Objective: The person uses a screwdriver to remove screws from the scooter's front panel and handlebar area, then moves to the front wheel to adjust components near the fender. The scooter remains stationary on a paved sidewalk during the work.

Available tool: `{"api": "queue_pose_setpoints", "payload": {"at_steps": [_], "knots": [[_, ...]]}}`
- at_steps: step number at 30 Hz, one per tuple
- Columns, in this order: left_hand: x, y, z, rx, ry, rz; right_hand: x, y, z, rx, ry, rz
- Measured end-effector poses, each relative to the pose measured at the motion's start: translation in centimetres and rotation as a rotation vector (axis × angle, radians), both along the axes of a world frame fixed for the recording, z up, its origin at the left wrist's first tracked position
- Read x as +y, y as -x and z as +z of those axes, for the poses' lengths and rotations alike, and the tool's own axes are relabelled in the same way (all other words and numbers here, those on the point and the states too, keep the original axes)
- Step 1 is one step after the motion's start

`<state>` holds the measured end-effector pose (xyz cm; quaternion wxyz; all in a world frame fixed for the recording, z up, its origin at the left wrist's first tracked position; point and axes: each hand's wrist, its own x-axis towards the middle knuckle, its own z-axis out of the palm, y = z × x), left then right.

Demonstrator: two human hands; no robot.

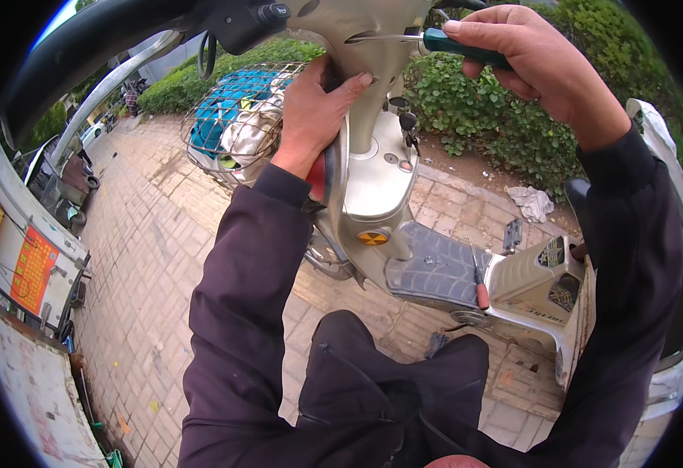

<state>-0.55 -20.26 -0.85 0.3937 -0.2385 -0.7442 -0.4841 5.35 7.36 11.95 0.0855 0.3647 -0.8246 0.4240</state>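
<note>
In my right hand (525, 54) is a screwdriver with a dark green handle (437, 42), held nearly level. Its metal shaft runs leftward, with the tip in or against a hole in the beige steering column (363, 58) of an electric scooter. My left hand (314, 113) grips the column lower down, thumb across its near face; the other fingers are partly hidden behind. A bunch of keys (409, 126) hangs right of the column. On the scooter's grey footboard (435, 261) lies another screwdriver with a red handle (482, 296).
A wire basket (232, 125) with blue and white cloth sits at the scooter's front. The black handlebar (123, 54) crosses the upper left. Green bushes (466, 109) line the brick paving, near a crumpled white rag (530, 203). A white cart with an orange sign (33, 269) stands left.
</note>
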Motion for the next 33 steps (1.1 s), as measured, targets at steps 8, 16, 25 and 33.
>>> {"api": "queue_pose_setpoints", "payload": {"at_steps": [8,16,25,33], "knots": [[-0.2,0.0,0.0,0.008,0.04,0.058,1.5,1.6,-3.4,1.5,-0.406,-0.145],[0.1,-0.5,0.1,-0.013,0.015,0.044,1.1,0.8,0.2,-0.155,0.04,-0.094],[-0.2,-0.2,0.1,0.006,0.029,0.037,0.8,0.7,-2.5,1.335,-0.336,-0.156],[0.1,-0.8,0.4,-0.018,0.02,0.021,0.3,0.1,-0.8,0.034,0.061,-0.08]]}}
